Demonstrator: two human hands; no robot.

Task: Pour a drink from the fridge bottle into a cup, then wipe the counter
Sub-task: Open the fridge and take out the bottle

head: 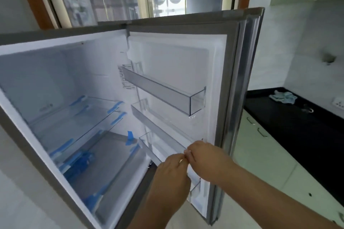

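My left hand [170,178] and right hand [204,161] are down low, side by side, at the bottom bin [158,150] of the fridge door [186,72]. The fingertips of both hands touch each other at the bin's front edge. The fingers are curled in close, and there is a small white glint between them, but I cannot tell if they are pinching something or just touching. I think they may be on the bin's rim, but it is too blurry to be sure. I cannot see a bottle in either hand or anywhere in the fridge [74,98].

The door stands wide open. It has two more clear bins above the low one, and both look bare. Inside the fridge are glass shelves with blue tape [115,106] stuck on their edges.

To the right is a black counter [297,132]. A crumpled cloth [283,96] lies on it, near the wall. Pale green cupboards [260,146] sit under the counter. I cannot pick out a cup
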